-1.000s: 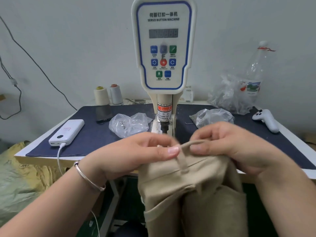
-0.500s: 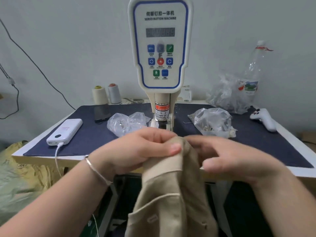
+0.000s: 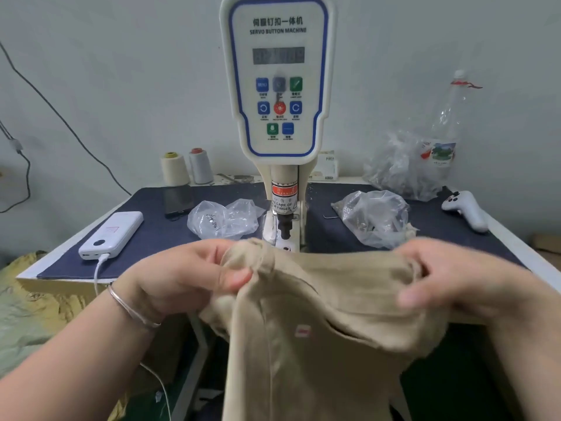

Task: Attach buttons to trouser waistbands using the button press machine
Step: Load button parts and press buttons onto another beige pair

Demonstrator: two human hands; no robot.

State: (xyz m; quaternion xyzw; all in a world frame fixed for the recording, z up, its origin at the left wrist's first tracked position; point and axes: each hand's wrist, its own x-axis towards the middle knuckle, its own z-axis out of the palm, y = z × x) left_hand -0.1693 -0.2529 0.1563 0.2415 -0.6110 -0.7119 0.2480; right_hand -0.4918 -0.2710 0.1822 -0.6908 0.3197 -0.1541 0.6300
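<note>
While both hands hold the beige trousers (image 3: 318,299) stretched before the button press machine (image 3: 277,86), left hand (image 3: 182,278) pinches bunched waistband between thumb and fingers; right hand (image 3: 455,278) curls round the other end. Two clear bags (image 3: 224,218) (image 3: 375,217) on the table (image 3: 516,247) contain small metal pieces.

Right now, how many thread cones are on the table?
2: a cream cone and a grey cone, side by side at the back left, beside the machine. Others may be hidden behind it.
</note>
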